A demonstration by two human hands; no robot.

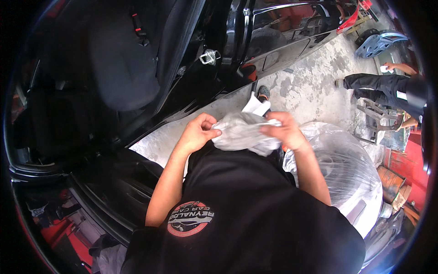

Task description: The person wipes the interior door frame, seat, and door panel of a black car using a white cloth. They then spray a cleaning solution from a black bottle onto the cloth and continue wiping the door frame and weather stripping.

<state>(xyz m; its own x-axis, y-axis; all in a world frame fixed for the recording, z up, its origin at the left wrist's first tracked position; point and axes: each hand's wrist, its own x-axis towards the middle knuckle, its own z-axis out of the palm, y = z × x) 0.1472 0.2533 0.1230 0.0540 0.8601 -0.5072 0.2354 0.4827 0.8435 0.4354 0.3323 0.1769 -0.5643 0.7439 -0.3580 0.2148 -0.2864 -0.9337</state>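
In front of my waist, a crumpled, whitish-grey cloth (242, 133) is stretched between my hands, partly blurred. My left hand (200, 131) pinches its left edge between thumb and fingers. Its right end is in the grip of my right hand (285, 131), thumb toward the middle. Whether it is woven or thin plastic, I cannot make out. Just beyond it shows a flat white piece (257, 106), near a shoe (263, 92) on the floor.
A black car stands open on the left, showing a dark seat (121, 68) and a door latch striker (210, 57). A large clear-plastic-wrapped bundle (346, 169) is by my right arm. Another person (388, 86) stands far right, near a blue panel (381, 43).
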